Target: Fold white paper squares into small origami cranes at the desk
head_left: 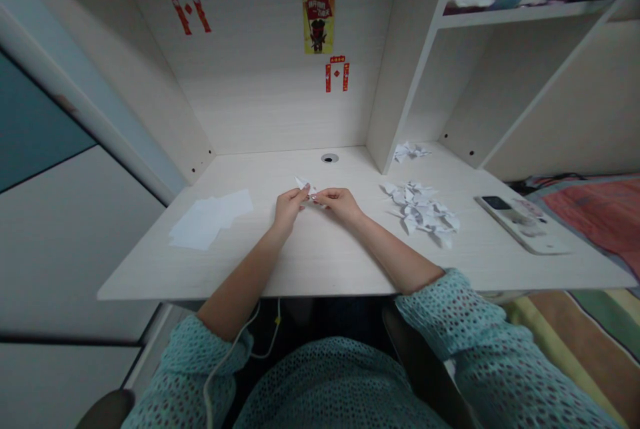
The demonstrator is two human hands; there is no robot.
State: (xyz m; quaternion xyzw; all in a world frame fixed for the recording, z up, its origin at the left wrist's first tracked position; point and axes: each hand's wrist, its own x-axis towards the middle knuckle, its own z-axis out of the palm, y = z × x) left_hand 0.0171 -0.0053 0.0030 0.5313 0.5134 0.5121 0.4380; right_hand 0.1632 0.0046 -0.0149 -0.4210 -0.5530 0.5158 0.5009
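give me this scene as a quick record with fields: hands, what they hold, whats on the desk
left hand: pinches the small folded white paper from its left side
right hand: pinches the same paper from the right
paper sheets: loose flat stack on the desk, left of the hands
folded paper figures: pile right of the hands
smaller heap: more folded white paper, further back
remote control: lies flat near the desk's right end
stickers: red and yellow, above the desk's far edge

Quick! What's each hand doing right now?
Left hand: closed, pinching the small folded white paper.
Right hand: closed, pinching the other end of it.
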